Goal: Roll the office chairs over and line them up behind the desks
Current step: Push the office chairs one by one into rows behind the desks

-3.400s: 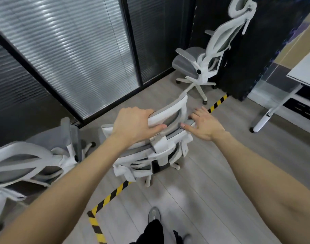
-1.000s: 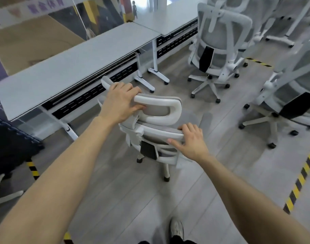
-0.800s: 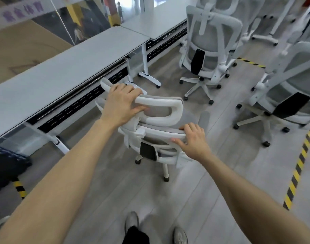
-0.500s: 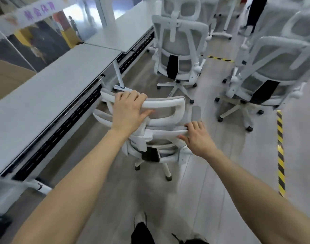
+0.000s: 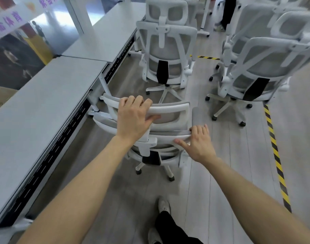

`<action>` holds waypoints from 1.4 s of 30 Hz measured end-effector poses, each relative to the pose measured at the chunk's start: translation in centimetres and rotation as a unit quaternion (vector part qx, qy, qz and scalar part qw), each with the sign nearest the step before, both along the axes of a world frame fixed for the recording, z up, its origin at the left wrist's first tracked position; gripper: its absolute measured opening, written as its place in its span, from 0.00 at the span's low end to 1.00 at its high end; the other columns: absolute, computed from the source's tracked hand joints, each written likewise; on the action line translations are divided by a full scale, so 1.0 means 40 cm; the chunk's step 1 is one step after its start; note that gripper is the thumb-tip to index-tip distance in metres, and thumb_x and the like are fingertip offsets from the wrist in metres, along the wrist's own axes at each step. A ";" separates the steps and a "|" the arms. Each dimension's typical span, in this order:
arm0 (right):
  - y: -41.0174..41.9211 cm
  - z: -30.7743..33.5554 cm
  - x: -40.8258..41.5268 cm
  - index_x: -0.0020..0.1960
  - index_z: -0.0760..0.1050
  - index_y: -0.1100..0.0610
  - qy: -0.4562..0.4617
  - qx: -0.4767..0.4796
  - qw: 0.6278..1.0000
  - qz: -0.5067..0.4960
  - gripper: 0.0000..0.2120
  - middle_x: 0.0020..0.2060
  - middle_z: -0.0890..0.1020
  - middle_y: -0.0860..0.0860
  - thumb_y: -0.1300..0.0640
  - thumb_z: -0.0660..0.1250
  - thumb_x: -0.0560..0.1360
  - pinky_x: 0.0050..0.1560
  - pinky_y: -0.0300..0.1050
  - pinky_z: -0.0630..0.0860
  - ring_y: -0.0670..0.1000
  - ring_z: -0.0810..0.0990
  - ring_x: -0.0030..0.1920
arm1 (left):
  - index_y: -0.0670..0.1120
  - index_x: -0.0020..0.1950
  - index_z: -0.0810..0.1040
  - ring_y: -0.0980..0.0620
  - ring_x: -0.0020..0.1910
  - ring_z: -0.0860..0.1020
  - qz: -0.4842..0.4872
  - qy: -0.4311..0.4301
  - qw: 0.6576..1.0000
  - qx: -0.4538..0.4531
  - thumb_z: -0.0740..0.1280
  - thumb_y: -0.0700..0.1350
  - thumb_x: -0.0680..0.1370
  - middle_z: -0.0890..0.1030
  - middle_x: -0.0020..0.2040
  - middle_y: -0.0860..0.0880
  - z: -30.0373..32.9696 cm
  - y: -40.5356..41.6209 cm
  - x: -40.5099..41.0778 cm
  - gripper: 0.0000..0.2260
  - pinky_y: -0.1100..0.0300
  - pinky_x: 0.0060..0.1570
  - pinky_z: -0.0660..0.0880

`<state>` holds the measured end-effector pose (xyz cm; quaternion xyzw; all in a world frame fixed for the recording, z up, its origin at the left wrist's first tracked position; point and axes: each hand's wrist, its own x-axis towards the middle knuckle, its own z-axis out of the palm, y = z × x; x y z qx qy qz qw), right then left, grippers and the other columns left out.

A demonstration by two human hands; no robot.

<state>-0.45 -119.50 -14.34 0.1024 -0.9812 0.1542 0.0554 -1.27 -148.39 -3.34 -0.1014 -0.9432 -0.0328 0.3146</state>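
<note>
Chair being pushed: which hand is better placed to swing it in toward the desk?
Left. The left hand grips the chair's headrest on the side nearer the desk; the right hand only rests on the backrest edge.

Pale grey plank floor [image 5: 212,173] crossed by yellow-black hazard tape [image 5: 274,147]; glass wall [image 5: 18,50] at left.
</note>
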 end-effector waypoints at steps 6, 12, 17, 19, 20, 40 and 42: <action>-0.056 -0.003 -0.119 0.57 0.71 0.55 0.007 0.013 1.000 -0.015 0.43 0.53 0.74 0.51 0.15 0.49 0.75 0.83 0.61 0.59 0.58 0.74 0.61 | 0.50 0.58 0.80 0.45 0.48 0.74 -0.004 -0.018 1.000 -0.003 0.68 0.72 0.80 0.77 0.47 0.50 0.005 -0.049 -0.134 0.26 0.47 0.57 0.69; -0.115 -0.011 -0.210 0.56 0.72 0.56 0.022 0.015 0.999 -0.030 0.43 0.52 0.75 0.51 0.15 0.50 0.75 0.83 0.62 0.59 0.58 0.74 0.61 | 0.50 0.62 0.81 0.44 0.50 0.74 -0.006 -0.033 0.999 -0.003 0.69 0.72 0.79 0.77 0.50 0.50 0.005 -0.105 -0.248 0.27 0.46 0.59 0.70; -0.153 0.018 -0.262 0.61 0.76 0.59 -0.003 0.094 0.995 -0.018 0.45 0.57 0.80 0.56 0.19 0.46 0.78 0.83 0.64 0.59 0.61 0.77 0.65 | 0.50 0.61 0.81 0.45 0.50 0.75 -0.018 -0.033 0.999 -0.003 0.68 0.72 0.79 0.78 0.49 0.50 0.013 -0.128 -0.315 0.27 0.46 0.59 0.70; -0.183 0.028 -0.268 0.61 0.77 0.58 -0.010 0.132 0.991 -0.012 0.39 0.58 0.82 0.56 0.24 0.48 0.81 0.84 0.63 0.59 0.60 0.77 0.66 | 0.50 0.60 0.81 0.45 0.49 0.74 -0.026 -0.033 0.999 -0.003 0.68 0.72 0.79 0.78 0.49 0.50 0.013 -0.137 -0.333 0.27 0.46 0.58 0.70; -0.197 0.028 -0.267 0.61 0.76 0.57 -0.011 0.139 0.990 -0.015 0.37 0.59 0.82 0.55 0.26 0.48 0.82 0.84 0.62 0.59 0.60 0.77 0.66 | 0.51 0.60 0.81 0.45 0.50 0.74 -0.030 -0.034 0.999 -0.003 0.68 0.73 0.79 0.78 0.49 0.50 0.012 -0.142 -0.340 0.27 0.46 0.59 0.70; -0.227 0.002 -0.196 0.63 0.73 0.56 0.007 0.068 0.992 -0.108 0.49 0.58 0.77 0.52 0.13 0.50 0.71 0.84 0.63 0.57 0.58 0.73 0.66 | 0.47 0.58 0.79 0.42 0.48 0.75 -0.080 0.001 0.997 0.007 0.66 0.68 0.82 0.79 0.48 0.46 0.004 -0.140 -0.287 0.24 0.44 0.56 0.71; -0.228 0.001 -0.198 0.63 0.73 0.56 0.005 0.071 0.992 -0.107 0.50 0.58 0.76 0.52 0.13 0.49 0.71 0.85 0.63 0.56 0.57 0.72 0.66 | 0.47 0.58 0.79 0.42 0.48 0.75 -0.077 0.001 0.997 0.005 0.66 0.68 0.83 0.79 0.48 0.46 0.006 -0.141 -0.288 0.24 0.44 0.56 0.71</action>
